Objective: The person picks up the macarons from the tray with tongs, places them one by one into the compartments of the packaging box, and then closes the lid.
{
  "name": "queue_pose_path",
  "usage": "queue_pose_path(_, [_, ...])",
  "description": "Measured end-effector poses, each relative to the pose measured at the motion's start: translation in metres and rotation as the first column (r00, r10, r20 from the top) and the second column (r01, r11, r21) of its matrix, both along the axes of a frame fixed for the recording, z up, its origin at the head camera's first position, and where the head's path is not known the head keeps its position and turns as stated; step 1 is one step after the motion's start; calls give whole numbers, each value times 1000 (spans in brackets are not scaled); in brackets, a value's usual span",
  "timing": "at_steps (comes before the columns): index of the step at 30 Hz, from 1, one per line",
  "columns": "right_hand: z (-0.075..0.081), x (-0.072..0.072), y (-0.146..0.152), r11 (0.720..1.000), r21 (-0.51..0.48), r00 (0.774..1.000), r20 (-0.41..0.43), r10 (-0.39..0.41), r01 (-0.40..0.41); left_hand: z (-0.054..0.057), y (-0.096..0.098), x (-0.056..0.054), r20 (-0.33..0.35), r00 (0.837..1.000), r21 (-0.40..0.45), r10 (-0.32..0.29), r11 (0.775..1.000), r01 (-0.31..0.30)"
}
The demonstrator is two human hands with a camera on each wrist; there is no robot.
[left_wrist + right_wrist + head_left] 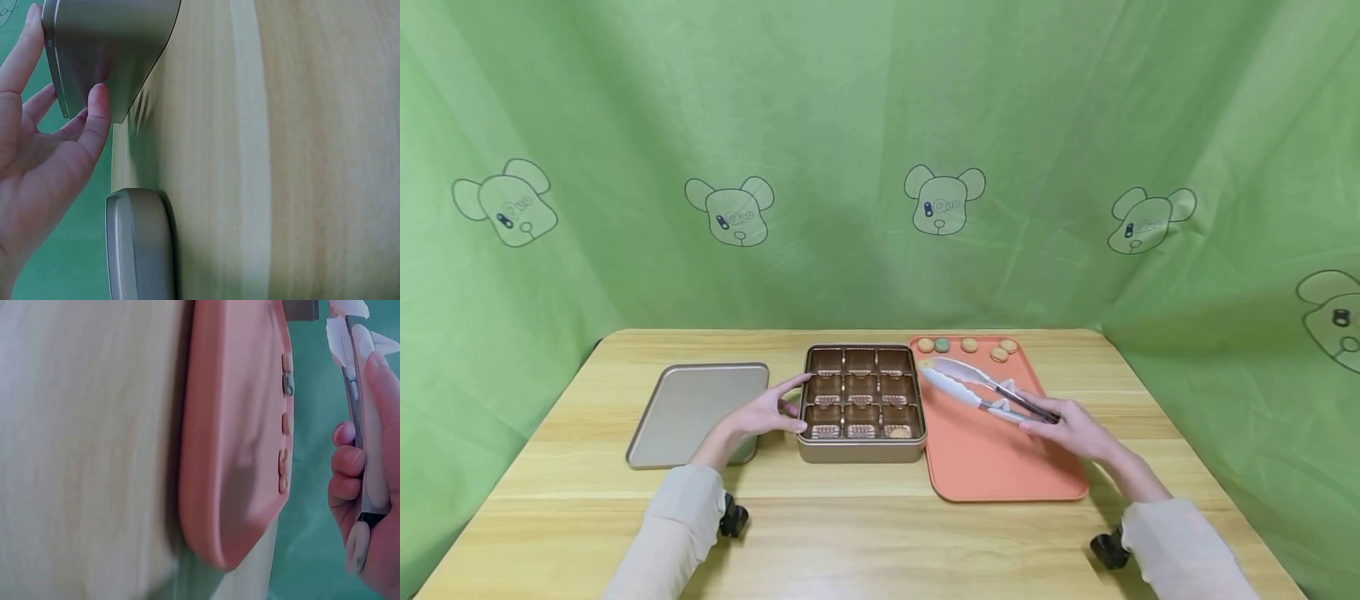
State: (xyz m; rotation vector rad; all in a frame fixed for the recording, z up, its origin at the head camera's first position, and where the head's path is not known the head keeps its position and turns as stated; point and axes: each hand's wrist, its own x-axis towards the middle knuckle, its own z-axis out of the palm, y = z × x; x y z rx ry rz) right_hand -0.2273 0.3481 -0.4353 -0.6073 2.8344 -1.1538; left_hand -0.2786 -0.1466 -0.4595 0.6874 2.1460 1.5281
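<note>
My left hand (769,412) touches the left side of a brown square tin (861,452), its fingers spread. In the left wrist view a fingertip meets the tin's wall (119,56). A clear insert divides the tin into several compartments; a tan macaron (898,432) lies in the front right one. My right hand (1070,427) grips a pair of tongs (985,392) with pale tips, above the orange tray (1000,467). At the tips, near the tin's right rim, is a tan macaron (927,364). The tips fall outside the right wrist view.
Several macarons lie along the tray's far edge, among them a green macaron (942,345) and a tan macaron (969,345). A flat metal lid (700,408) rests on the wooden table (850,533), left of the tin. A green curtain (850,275) hangs behind the table.
</note>
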Motion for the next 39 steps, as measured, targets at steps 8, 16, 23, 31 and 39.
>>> queue_pose_path(8, [6, 1, -12, 999, 0, 999, -27, 46, -46, 0, 0, 0, 3, 1000, 7, -8, 1000, 8])
queue_pose_path(16, [13, 4, -26, 995, -15, 995, -18, 102, -102, 0, 0, 0, -5, 1000, 4, -5, 1000, 5])
queue_pose_path(23, [16, 7, -36, 988, -27, 988, 21, 156, -155, 0, 1, 1, -6, 1000, -18, 17, 1000, -18])
queue_pose_path(31, [20, 9, -50, 965, -25, 965, 1, 263, -263, 0, 1, 2, 5, 1000, -14, 18, 1000, -18])
queue_pose_path(39, [25, 13, -62, 956, 29, 955, -36, 293, -292, 2, 2, 2, 16, 1000, -1, 18, 1000, -18])
